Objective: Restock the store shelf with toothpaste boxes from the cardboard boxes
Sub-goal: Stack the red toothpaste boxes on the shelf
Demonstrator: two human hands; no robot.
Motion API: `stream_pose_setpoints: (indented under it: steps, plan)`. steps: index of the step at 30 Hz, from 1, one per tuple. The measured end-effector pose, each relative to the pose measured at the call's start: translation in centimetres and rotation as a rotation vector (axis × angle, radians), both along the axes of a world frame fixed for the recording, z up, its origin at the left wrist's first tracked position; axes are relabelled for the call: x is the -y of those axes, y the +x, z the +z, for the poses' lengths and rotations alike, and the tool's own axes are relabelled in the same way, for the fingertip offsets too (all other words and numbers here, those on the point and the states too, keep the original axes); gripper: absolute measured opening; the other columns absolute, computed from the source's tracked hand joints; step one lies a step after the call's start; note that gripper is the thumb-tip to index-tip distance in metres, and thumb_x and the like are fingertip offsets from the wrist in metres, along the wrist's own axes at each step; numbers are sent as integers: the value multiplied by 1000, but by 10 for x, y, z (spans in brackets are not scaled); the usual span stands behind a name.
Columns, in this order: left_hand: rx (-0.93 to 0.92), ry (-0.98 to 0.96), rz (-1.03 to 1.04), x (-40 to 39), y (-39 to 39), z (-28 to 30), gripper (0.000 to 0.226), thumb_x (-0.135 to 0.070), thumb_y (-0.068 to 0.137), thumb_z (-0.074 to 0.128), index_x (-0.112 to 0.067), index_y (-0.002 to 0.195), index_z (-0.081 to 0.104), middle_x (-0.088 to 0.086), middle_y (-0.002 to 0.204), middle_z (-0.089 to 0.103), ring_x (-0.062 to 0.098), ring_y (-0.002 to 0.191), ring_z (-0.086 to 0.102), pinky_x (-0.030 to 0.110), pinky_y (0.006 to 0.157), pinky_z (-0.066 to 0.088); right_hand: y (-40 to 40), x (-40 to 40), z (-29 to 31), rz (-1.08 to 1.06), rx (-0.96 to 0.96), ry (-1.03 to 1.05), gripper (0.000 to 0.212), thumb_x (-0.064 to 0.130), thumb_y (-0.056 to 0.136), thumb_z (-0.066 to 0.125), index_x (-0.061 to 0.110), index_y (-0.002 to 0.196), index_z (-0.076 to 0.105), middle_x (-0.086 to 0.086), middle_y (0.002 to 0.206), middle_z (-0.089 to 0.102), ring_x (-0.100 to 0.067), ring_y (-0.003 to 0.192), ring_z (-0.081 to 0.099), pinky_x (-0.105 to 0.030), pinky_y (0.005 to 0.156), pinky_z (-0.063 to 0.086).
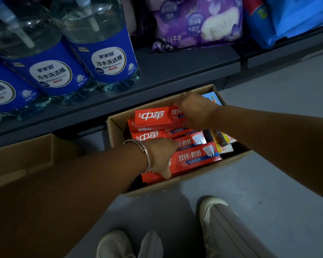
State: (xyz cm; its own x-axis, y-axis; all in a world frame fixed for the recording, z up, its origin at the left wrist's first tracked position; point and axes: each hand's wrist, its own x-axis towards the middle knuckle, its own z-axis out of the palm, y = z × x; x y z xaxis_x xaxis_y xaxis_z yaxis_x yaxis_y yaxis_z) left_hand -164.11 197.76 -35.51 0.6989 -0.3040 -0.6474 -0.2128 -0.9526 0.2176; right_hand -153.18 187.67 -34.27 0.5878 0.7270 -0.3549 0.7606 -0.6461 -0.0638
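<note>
Right hand (194,110) holds in its grip the right end of the top red toothpaste box (153,116), left hand (162,155) grips the lowest red box (196,158), both inside the open cardboard box (116,131) at frame centre, below the shelf (175,71).

Both arms reach forward and down into the cardboard box (117,131): right hand (194,110) at its far side, fingers curled and gripping; left hand (162,157), bangled wrist, at its near side, thumb spread, pressing down.
</note>
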Motion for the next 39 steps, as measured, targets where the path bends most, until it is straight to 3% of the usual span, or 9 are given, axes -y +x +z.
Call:
stream_pose_setpoints:
  steps: [6, 12, 20, 26, 29, 33, 36, 39]
  plan:
    - [144, 101, -39, -12, 2, -4, 76, -38, 79, 67, -12, 139, 28, 7, 133, 41, 23, 119, 42, 34, 103, 39, 1, 1, -1, 12, 14, 2, 55, 25, 87, 64, 12, 136, 42, -9, 134, 47, -23, 123, 44, -37, 103, 41]
    - [198, 100, -58, -21, 2, -1, 68, -36, 80, 70, -13, 135, 37, 6, 128, 49, 21, 113, 50, 33, 99, 44, 3, -2, -1, 31, 8, 0, 57, 25, 86, 66, 12, 135, 41, -9, 132, 48, -24, 123, 44, -37, 103, 41]
    - [274, 10, -124, -37, 17, 48, 61, -42, 74, 71, -19, 126, 48, 0, 115, 53, 17, 104, 52, 34, 89, 48, 23, -5, 32, 66, 55, 90, 46, 28, 83, 68, 11, 122, 51, -9, 120, 54, -25, 114, 47, -39, 97, 45]
    - [302, -27, -183, -44, 31, 76, 60, -45, 76, 68, -22, 127, 47, -4, 118, 52, 12, 108, 49, 25, 91, 42, 40, -16, 53, 113, 75, 137, 46, 34, 83, 67, 13, 122, 54, -8, 121, 54, -26, 114, 47, -40, 97, 43]
    - [298, -42, -215, -50, 42, 93, 60, -45, 76, 68, -23, 127, 46, -5, 116, 50, 12, 108, 48, 23, 91, 39, 48, -21, 73, 126, 40, 174, 45, 39, 84, 65, 12, 119, 57, -8, 116, 55, -25, 111, 51, -34, 93, 44]
    - [342, -35, -234, -58, 58, 122, 57, -45, 73, 69, -23, 121, 48, -4, 108, 50, 13, 102, 49, 27, 88, 43, 64, -29, 105, 150, 81, 186, 40, 34, 85, 64, 11, 116, 59, -11, 114, 57, -26, 105, 55, -32, 88, 44]
    - [381, 1, -235, -67, 65, 142, 55, -47, 74, 67, -25, 121, 49, -7, 109, 48, 11, 104, 47, 20, 83, 37, 73, -34, 128, 175, 108, 180, 40, 30, 84, 65, 13, 119, 57, -11, 117, 56, -28, 108, 53, -34, 91, 45]
    - [427, -7, -228, -75, 68, 163, 51, -47, 72, 68, -24, 115, 52, -7, 103, 48, 13, 100, 49, 29, 86, 44, 81, -35, 149, 198, 130, 174, 37, 30, 84, 66, 13, 116, 58, -10, 115, 54, -27, 107, 53, -34, 90, 45]
